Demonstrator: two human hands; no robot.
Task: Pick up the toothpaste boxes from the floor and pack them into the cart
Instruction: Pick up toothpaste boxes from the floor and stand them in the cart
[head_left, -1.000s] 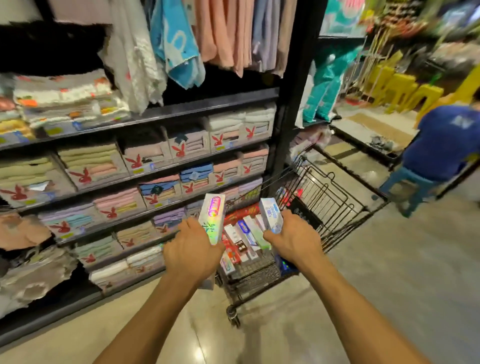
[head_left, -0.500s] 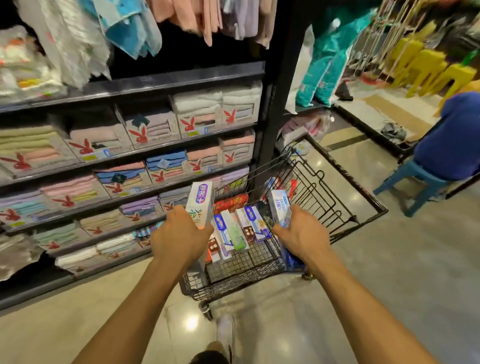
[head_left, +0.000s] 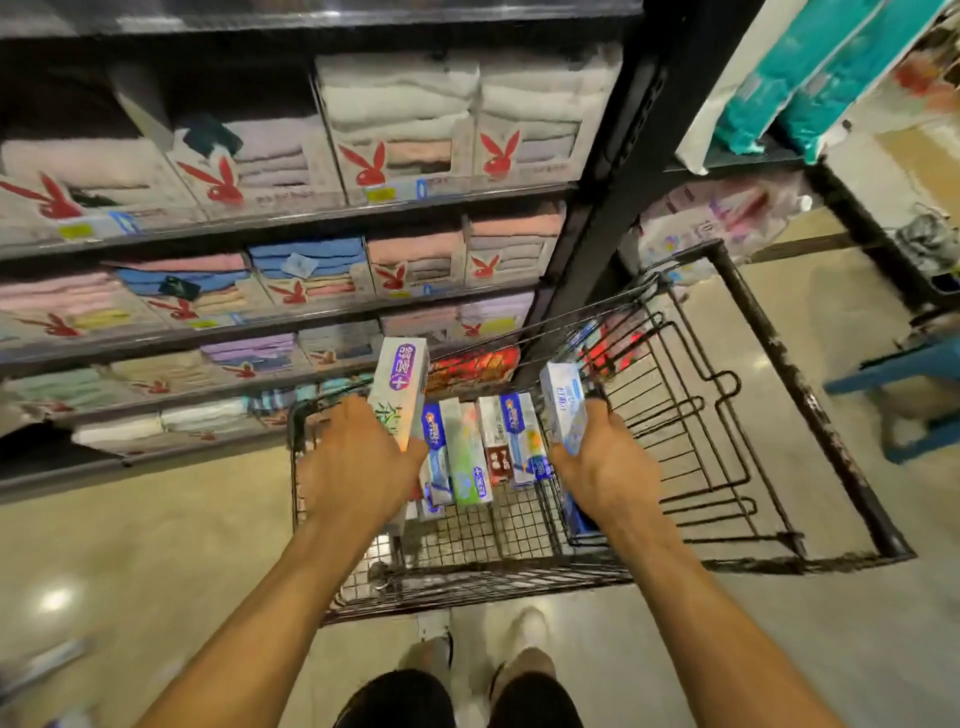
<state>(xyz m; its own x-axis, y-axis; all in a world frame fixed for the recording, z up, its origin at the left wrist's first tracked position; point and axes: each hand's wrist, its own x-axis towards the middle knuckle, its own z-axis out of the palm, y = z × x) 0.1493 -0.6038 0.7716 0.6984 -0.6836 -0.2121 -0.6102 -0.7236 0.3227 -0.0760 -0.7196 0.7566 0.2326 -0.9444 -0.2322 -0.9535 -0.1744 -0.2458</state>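
My left hand (head_left: 358, 467) grips a silver toothpaste box with a purple label (head_left: 401, 387), held upright over the left side of the black wire cart (head_left: 810, 405). My right hand (head_left: 605, 470) grips a pale blue toothpaste box (head_left: 563, 402), also upright, over the middle of the cart. Between my hands, several toothpaste boxes (head_left: 483, 444) lie side by side in the cart's near-left part. A red pack (head_left: 470, 366) leans at the cart's far left wall.
Black shelves of boxed towels (head_left: 405, 145) run along the left, right behind the cart. A blue stool (head_left: 904, 395) stands at the right on the beige floor. My shoes (head_left: 478, 644) are just behind the cart. A blurred box-like thing (head_left: 47, 665) lies at the lower left.
The view has tilted down and come closer to the cart. Both hands, each holding its box, have lowered over the cart basket.
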